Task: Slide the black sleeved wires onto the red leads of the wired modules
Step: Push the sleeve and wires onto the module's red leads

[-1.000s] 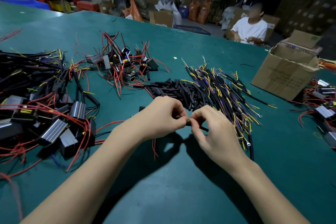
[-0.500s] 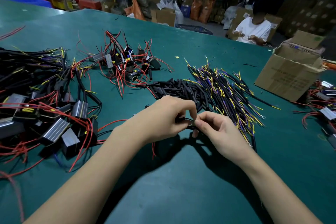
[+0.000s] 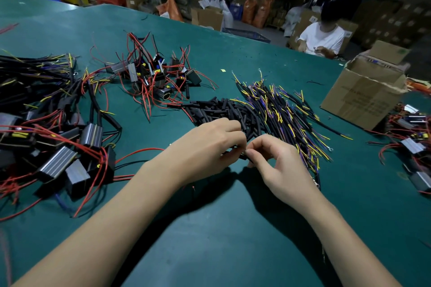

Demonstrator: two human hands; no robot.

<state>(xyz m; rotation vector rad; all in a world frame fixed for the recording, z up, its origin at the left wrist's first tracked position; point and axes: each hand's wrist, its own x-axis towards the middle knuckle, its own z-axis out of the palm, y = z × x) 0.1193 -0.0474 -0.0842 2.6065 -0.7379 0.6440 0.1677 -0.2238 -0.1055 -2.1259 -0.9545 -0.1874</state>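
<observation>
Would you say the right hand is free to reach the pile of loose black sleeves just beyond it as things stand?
Probably not just yet. The path is open, since the pile of black sleeves lies just beyond the knuckles with nothing between, but the right hand is pinching a black sleeved wire together with the left hand.

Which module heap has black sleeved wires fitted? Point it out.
The left heap: thick black sleeved wires run from its modules. The middle heap shows bare red leads only.

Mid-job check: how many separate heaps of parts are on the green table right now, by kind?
Module heaps: 3 (left, middle, right)
Black tubing heap: 1
Sleeved-wire heap: 1
Total: 5
</observation>
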